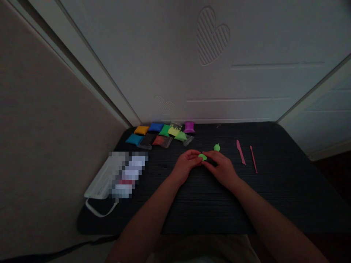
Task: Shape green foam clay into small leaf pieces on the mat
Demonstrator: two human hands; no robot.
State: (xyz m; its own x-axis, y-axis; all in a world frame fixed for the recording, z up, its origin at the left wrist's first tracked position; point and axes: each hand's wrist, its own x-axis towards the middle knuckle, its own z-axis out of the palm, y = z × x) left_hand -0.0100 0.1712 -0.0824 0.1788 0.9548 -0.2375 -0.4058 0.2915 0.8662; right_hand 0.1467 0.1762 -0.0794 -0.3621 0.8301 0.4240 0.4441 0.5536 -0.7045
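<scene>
My left hand (pixel 185 163) and my right hand (pixel 221 167) meet over the middle of a dark table (pixel 279 197). Both pinch a small flat piece of bright green clay (pixel 202 156) between their fingertips. A second, rounder lump of green clay (pixel 216 147) sits on the table just beyond my right hand, apart from it. Both forearms reach in from the bottom edge.
Several coloured clay packets (pixel 161 134) lie in two rows at the back left. Two pink modelling tools (pixel 240 151) (pixel 253 159) lie to the right. A white bag with a strap (pixel 104 184) rests at the table's left edge. Walls close in behind.
</scene>
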